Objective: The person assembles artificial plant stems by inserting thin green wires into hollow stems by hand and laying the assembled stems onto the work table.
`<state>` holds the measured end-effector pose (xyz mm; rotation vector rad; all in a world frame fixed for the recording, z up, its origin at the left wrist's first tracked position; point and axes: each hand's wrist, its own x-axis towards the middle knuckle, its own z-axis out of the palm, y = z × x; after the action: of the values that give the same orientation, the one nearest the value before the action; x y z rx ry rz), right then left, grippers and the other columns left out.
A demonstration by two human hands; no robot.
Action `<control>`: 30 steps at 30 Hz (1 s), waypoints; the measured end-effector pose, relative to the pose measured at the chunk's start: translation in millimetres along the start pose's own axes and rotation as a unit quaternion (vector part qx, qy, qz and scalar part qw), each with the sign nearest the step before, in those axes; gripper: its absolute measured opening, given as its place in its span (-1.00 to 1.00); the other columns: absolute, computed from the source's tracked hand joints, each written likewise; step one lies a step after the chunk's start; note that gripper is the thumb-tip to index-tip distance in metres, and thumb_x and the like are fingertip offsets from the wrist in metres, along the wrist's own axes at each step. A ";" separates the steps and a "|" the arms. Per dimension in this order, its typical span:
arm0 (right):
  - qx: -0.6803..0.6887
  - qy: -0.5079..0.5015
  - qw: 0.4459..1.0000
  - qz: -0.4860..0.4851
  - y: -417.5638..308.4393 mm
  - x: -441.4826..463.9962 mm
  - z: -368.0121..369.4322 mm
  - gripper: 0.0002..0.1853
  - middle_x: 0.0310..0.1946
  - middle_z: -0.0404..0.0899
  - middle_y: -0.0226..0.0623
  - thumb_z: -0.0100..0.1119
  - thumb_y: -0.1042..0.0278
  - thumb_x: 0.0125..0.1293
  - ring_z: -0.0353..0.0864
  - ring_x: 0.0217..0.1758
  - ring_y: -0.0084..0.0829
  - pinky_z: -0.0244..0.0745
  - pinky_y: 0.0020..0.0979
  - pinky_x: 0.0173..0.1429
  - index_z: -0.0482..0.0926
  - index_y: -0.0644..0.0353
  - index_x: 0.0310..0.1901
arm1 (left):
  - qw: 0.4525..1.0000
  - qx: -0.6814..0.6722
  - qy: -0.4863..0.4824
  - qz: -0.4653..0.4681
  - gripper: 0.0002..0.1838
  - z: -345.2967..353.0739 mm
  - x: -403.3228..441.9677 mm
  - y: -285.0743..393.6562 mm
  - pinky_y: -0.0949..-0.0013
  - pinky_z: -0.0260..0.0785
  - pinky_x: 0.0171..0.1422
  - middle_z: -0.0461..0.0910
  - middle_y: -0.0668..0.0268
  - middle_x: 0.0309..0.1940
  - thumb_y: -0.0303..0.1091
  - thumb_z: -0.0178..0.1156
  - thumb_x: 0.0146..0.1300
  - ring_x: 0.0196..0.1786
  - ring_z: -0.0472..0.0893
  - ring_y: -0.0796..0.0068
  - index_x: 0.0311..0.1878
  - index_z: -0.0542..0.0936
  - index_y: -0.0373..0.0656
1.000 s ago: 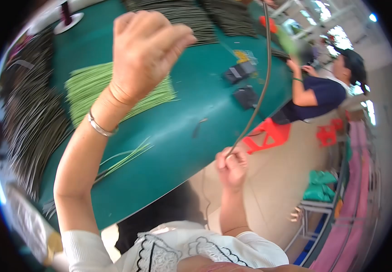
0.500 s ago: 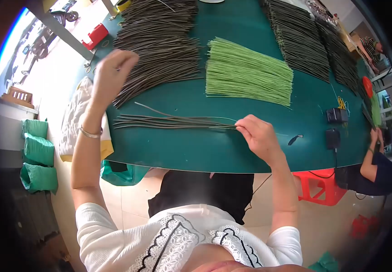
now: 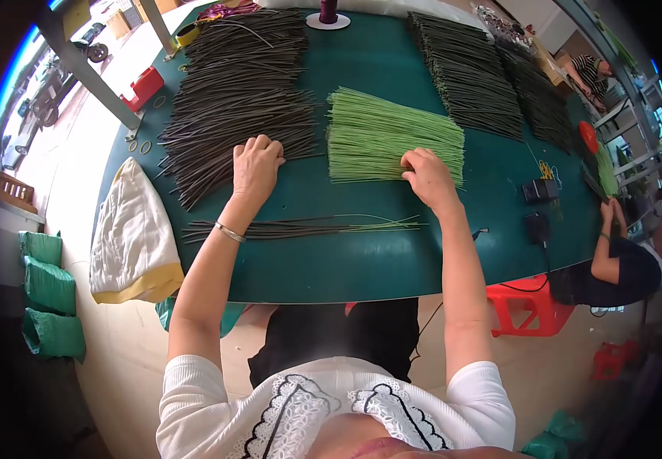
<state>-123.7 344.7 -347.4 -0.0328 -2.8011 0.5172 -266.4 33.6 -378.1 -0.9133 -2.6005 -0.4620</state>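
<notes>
Right fingers (image 3: 414,159) moved over green stems (image 3: 384,134), left fingers (image 3: 260,144) over dark stems (image 3: 228,115); grips unclear.

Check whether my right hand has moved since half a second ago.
Yes: judged against the green bundle, your right hand has moved forward, from the end of the small row of strands to the bundle's near edge.

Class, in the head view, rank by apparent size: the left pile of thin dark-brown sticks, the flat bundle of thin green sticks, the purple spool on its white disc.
Largest to smallest:
Dark-brown pile
Green bundle
Purple spool
</notes>
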 end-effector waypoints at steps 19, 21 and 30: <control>0.233 0.057 0.971 0.014 10.3 0.5 -4.5 -0.96 -0.35 0.63 -0.32 0.26 0.49 0.38 0.61 -0.31 -0.33 0.52 -0.36 -0.19 0.63 0.24 -0.19 | 0.943 -0.314 -0.007 -0.108 -0.90 -27.4 -1.2 24.9 0.44 0.47 -0.12 0.66 0.25 -0.32 -0.47 0.29 0.36 -0.29 0.60 0.45 -0.14 0.75 -0.24; 0.247 0.056 0.967 -0.010 10.4 -0.1 -1.3 -0.96 -0.37 0.62 -0.34 0.26 0.50 0.39 0.61 -0.35 -0.40 0.50 -0.41 -0.24 0.64 0.24 -0.17 | 0.931 -0.351 0.002 -0.103 -0.88 -21.0 -3.6 22.8 0.43 0.47 -0.11 0.69 0.26 -0.28 -0.45 0.28 0.38 -0.27 0.60 0.46 -0.11 0.74 -0.26; 0.263 0.054 0.963 -0.016 5.3 -1.3 -0.8 -0.95 -0.39 0.60 -0.34 0.30 0.50 0.37 0.58 -0.36 -0.42 0.49 -0.41 -0.24 0.64 0.25 -0.19 | 0.919 -0.377 -0.008 -0.118 -0.86 -22.9 -4.2 23.3 0.43 0.47 -0.07 0.70 0.27 -0.25 -0.42 0.27 0.40 -0.22 0.61 0.49 -0.10 0.73 -0.28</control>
<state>-122.4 349.8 -349.0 0.0922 -2.4668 1.1908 -243.4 39.2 -355.2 -0.7912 -2.5594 -1.6006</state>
